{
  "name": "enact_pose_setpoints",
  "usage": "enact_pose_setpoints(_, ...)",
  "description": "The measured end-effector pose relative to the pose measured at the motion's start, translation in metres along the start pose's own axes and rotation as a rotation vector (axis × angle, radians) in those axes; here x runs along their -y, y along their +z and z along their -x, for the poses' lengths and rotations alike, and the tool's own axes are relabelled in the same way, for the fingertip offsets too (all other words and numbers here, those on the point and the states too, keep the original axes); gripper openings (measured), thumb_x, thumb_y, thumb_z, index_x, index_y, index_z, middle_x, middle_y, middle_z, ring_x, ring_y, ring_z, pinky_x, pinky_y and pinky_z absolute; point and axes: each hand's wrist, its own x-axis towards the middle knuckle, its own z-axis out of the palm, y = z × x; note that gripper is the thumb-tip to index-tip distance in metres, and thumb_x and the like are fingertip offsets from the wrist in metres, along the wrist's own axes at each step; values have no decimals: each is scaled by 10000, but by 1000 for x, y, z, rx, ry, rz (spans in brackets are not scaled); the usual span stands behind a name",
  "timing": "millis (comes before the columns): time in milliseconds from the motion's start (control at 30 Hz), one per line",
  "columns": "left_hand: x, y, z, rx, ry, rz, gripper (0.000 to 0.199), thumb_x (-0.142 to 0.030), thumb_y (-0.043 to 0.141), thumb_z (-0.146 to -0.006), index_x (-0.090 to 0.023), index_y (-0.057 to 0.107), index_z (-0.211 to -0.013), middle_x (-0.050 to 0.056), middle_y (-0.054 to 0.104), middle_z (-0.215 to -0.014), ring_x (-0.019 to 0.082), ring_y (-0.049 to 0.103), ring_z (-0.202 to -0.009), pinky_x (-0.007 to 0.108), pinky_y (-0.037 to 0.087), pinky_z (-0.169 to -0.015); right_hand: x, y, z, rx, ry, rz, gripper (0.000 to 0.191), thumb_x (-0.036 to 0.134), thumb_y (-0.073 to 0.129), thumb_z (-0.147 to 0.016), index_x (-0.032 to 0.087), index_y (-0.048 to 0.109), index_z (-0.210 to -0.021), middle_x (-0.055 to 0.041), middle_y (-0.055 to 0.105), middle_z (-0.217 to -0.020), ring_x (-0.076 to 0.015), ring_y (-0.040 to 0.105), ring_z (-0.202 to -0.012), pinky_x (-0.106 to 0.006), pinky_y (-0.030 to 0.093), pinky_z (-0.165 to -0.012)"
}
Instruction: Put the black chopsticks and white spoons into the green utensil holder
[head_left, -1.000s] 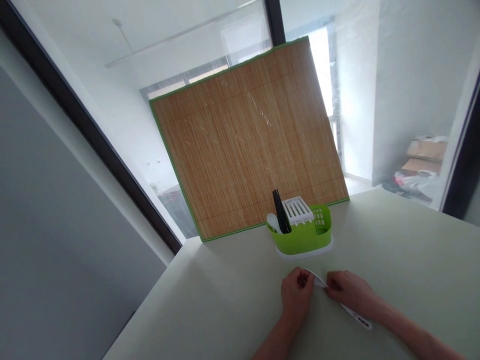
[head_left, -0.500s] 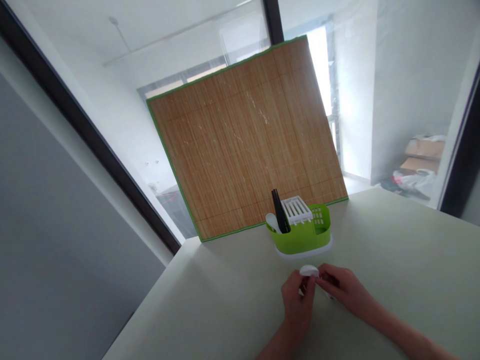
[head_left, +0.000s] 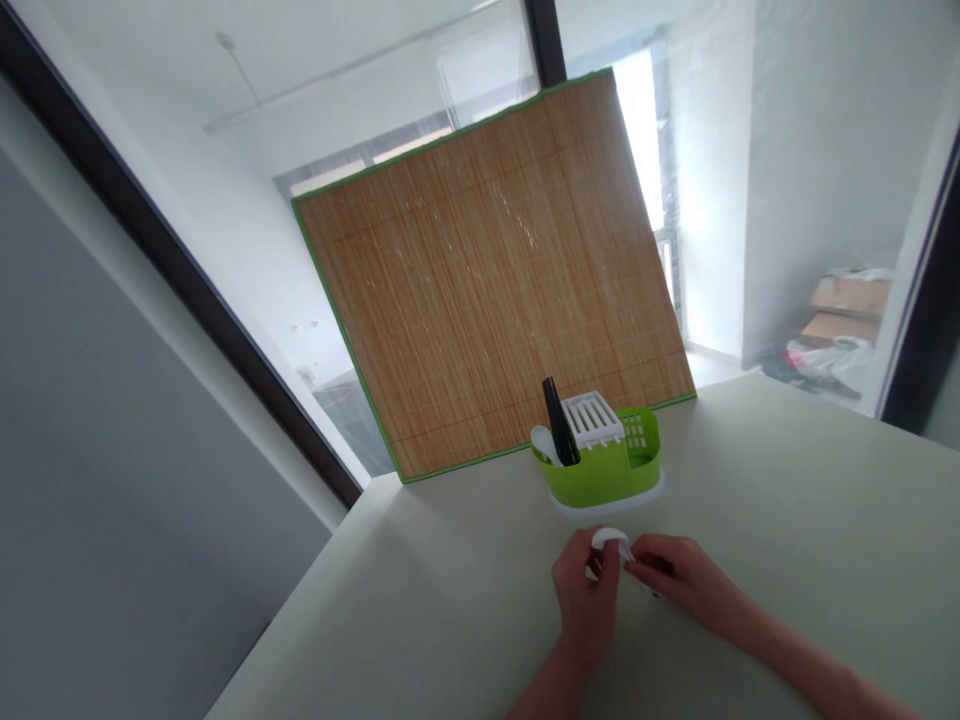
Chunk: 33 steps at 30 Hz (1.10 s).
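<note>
A white spoon (head_left: pixel 608 536) is held low over the white table, its rounded bowl up and to the left. My left hand (head_left: pixel 586 585) is closed around the bowl end, thumb and fingers pinching it. Close beside it, my right hand (head_left: pixel 681 572) pinches the handle, and the handle's end shows just under those fingers. Beyond both hands stands a green cutlery holder (head_left: pixel 600 482) with a white base. In its left part are a second white spoon (head_left: pixel 544 443) and several black chopsticks (head_left: pixel 559 420). A white slotted rack (head_left: pixel 592 417) sits on its middle.
A bamboo mat (head_left: pixel 495 290) with green edging leans upright against the glass behind the holder. The white table (head_left: pixel 420 600) runs to a grey panel (head_left: pixel 112 450) on the left. Behind the glass at right lie cardboard boxes (head_left: pixel 851 305) and plastic bags.
My left hand has shifted slightly left and up with the spoon's bowl, and the bowl has turned a little. My right hand has moved slightly left along with it.
</note>
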Motion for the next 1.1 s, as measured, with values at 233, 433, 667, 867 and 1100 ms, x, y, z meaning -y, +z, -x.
enact_pose_setpoints(233, -24, -25, -37, -97, 90, -56, 189, -308, 556, -881, -181, 653, -780, -16, 601, -647, 92, 513, -571, 183, 398, -563, 2, -2, 0, 5, 16, -12, 239, 412, 479, -907, 204, 596, -913, 65, 443, -584, -123, 411, -542, -236, 295, -531)
enact_pose_setpoints(433, -38, -61, -112, -414, 127, -72, 280, -423, 578, -853, -163, 668, -801, -8, 611, -624, 105, 538, -555, 200, 416, -563, 3, -5, 1, -89, 34, -51, 317, 345, 446, -908, 204, 513, -1184, 50, 502, -665, -132, 464, -570, -236, 342, -560)
enact_pose_setpoints(667, -16, -64, -162, -449, 83, -171, 351, -462, 519, -862, -150, 658, -782, 3, 603, -635, 114, 553, -585, 208, 411, -578, 2, -6, 2, -75, 39, 71, 235, 337, 447, -899, 208, 612, -1005, 30, 545, -644, -137, 483, -566, -246, 346, -566)
enact_pose_setpoints(867, 28, -48, -163, -267, -47, -285, 359, -470, 487, -854, -167, 622, -716, 16, 619, -649, 136, 564, -583, 234, 397, -588, 1, -2, 2, -40, 41, 134, 225, 281, 454, -873, 212, 634, -990, 14, 597, -672, -141, 522, -585, -247, 359, -580)
enact_pose_setpoints(1100, 43, -39, -161, -152, -138, -361, 367, -446, 454, -881, -180, 650, -720, 34, 664, -703, 159, 594, -625, 247, 384, -593, 4, -1, 2, 2, 47, 183, 219, 259, 455, -862, 226, 647, -960, 8, 618, -679, -144, 538, -597, -243, 364, -582)
